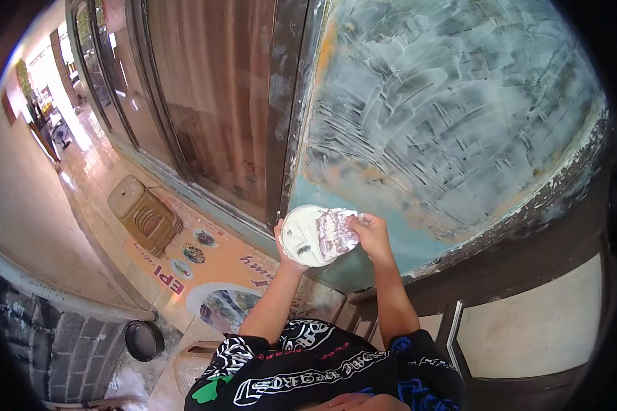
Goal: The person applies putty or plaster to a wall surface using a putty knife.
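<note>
tub [301, 209] between the hands [280, 246] [371, 234] — scraper [337, 229], perhaps, in right

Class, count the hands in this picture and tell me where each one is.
2: the left hand holds the round container by its left edge; the right hand grips a smeared flat tool at its right.

Left fingers [279, 231] mostly hidden behind the round container [301, 236], far doorway [56, 96] blurred, wall [459, 103] cut off above.
</note>
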{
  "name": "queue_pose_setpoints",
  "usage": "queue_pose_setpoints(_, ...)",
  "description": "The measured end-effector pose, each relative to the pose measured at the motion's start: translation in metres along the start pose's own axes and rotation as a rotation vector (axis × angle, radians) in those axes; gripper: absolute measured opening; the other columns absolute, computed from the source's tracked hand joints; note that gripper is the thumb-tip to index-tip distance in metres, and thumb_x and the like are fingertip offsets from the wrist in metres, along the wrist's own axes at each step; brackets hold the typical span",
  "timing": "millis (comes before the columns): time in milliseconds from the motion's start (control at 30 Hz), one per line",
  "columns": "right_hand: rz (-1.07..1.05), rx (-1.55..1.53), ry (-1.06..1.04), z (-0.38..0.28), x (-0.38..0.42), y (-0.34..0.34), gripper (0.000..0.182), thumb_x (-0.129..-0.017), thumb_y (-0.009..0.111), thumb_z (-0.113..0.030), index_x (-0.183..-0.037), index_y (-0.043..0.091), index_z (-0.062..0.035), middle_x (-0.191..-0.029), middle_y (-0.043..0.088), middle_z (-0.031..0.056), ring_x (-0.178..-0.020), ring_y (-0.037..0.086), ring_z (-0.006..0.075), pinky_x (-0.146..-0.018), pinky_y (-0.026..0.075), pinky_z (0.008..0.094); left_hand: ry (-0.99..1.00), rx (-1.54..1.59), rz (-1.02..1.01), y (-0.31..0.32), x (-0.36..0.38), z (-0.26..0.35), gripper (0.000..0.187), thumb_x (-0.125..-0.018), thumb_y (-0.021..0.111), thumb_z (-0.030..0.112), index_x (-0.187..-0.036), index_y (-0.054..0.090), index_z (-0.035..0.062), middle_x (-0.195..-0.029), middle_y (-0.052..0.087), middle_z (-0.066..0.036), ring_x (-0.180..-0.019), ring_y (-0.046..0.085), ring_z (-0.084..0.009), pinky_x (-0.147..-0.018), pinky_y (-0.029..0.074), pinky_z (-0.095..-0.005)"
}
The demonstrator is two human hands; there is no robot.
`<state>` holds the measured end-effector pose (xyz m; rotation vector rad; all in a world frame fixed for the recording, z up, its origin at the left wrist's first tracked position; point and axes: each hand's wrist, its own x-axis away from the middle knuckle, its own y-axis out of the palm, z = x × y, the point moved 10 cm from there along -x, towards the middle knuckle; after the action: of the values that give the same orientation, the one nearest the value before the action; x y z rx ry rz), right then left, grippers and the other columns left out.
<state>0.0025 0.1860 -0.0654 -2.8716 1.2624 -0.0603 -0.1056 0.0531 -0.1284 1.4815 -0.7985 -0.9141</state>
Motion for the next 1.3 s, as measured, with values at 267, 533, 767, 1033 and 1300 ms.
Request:
queue_pose_setpoints(267, -0.012, 0.080, -0.032, 0.001, -0.003, 0.028, 0.014, -0.090, 0.072, -0.007, -0.082, 0.067, 0.0029, -0.074, 0.066, 0.0012, -0.063, 0.053, 0.0035, -0.056, 0.039, 0.0206, -0.001, -0.051, 0.041, -0.017, -0.009, 0.011, 0.072, -0.093, 0.043, 0.060, -0.137, 0.055, 0.0045, -0.137, 0.058, -0.018, -0.125, 0.055, -0.0376, -0.110, 0.040, -0.0523)
queue_pose_setpoints(533, -0.034, 0.125, -0.070, -0.010, -0.009, 0.050, 0.017, -0.088, 0.073, -0.009, -0.075, 0.068, 0.0012, -0.068, 0.061, -0.0031, -0.060, 0.048, 0.0022, -0.053, 0.034, 0.0218, 0.004, -0.048, 0.047, -0.017, -0.005, 0.027, 0.075, -0.091, 0.043, 0.063, -0.138, 0.054, 0.0046, -0.139, 0.056, -0.018, -0.126, 0.054, -0.0385, -0.110, 0.039, -0.0539)
queue_pose_setpoints(767, 0.010, -0.067, -0.046, -0.003, -0.018, 0.043, 0.011, -0.091, 0.071, -0.009, -0.086, 0.070, 0.0008, -0.076, 0.066, -0.0009, -0.063, 0.054, 0.0032, -0.058, 0.042, 0.0215, 0.023, -0.004, 0.070, -0.027, -0.005, 0.050, 0.074, -0.090, 0.043, 0.061, -0.138, 0.054, 0.0052, -0.139, 0.056, -0.017, -0.126, 0.054, -0.0395, -0.110, 0.038, -0.0564)
queue_pose_setpoints(1033, 0.207, 0.625, -0.453, -0.108, -0.056, 0.048, 0.020, -0.091, 0.070, -0.017, -0.078, 0.065, -0.0033, -0.067, 0.056, 0.0032, -0.063, 0.054, 0.0148, -0.059, 0.042, 0.0320, -0.080, -0.018, -0.015, -0.019, -0.007, 0.046, 0.076, -0.087, 0.045, 0.066, -0.139, 0.054, 0.0114, -0.141, 0.054, -0.016, -0.125, 0.053, -0.0441, -0.103, 0.038, -0.0703)
queue_pose_setpoints(1300, 0.368, 1.160, -0.978, -0.154, -0.039, 0.085, 0.013, -0.084, 0.071, -0.024, -0.082, 0.069, -0.0108, -0.080, 0.064, 0.0068, -0.081, 0.061, 0.0304, -0.069, 0.048, 0.0455, -0.049, -0.027, 0.038, -0.036, -0.018, 0.057, 0.075, -0.086, 0.044, 0.066, -0.138, 0.054, 0.0139, -0.140, 0.055, -0.015, -0.124, 0.053, -0.0458, -0.101, 0.039, -0.0713)
